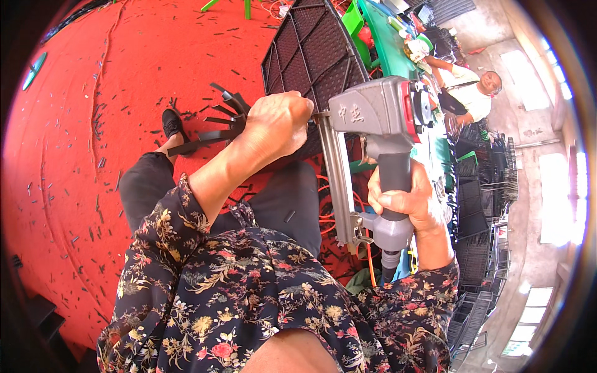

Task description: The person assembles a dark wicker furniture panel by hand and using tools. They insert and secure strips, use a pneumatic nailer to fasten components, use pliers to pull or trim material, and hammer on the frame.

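Note:
My right hand (pixel 418 198) is wrapped round the dark grip of a grey pneumatic staple gun (pixel 368 110), its metal magazine slanting down on the left. My left hand (pixel 278 124) is closed, with dark flat strips (pixel 225 118) fanning out behind the fist to the left. Just beyond both hands a dark woven panel (pixel 314 53) on a thin black frame stands tilted. The gun's nose comes close to my left knuckles and the panel; whether it touches the panel, I cannot tell.
Short black scraps litter the red floor (pixel 68 180). A green table (pixel 392 46) with assorted items runs along the right, where a co-worker (pixel 469 93) sits. Black frames (pixel 476 211) are stacked farther right. Orange hose (pixel 370 264) hangs below the gun.

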A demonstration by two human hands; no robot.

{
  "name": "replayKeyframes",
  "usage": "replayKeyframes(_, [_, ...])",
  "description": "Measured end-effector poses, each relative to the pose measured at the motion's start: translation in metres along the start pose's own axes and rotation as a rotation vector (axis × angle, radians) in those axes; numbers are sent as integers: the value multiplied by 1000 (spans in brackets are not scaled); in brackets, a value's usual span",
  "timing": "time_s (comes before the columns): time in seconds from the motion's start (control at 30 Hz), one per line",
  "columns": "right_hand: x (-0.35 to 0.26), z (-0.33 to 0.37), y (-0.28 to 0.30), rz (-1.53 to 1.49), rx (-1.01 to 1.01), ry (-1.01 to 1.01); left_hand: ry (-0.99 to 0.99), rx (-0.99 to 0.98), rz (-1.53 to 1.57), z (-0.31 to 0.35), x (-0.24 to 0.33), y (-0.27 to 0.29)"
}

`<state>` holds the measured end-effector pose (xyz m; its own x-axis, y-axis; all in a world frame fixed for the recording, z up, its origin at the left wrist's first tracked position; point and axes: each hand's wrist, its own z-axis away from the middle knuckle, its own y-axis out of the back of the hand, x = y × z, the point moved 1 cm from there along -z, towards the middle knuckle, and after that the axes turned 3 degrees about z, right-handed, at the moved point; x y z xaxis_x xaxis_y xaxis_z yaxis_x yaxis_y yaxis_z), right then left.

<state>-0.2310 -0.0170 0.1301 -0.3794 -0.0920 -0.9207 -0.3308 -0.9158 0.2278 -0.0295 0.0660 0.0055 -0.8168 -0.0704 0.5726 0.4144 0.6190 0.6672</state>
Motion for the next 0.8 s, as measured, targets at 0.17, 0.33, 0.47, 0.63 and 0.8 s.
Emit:
replayKeyframes(0.17, [1, -1, 2, 15, -18, -8, -14, 19, 6, 1, 0, -2])
replayKeyframes(0.33, [1, -2, 5, 5, -43, -64, -9, -32, -8, -2, 2, -4])
replayKeyframes(0.47, [-1, 0, 7, 79, -79, -104, -13, -14, 51, -1, 6, -5])
replayKeyframes(0.63, [0, 1, 11, 86, -75, -143, -14, -21, 59, 1, 8, -12])
replayKeyframes(0.8, [0, 3, 13, 157, -103, -149, 29, -60, 54, 1, 13, -11])
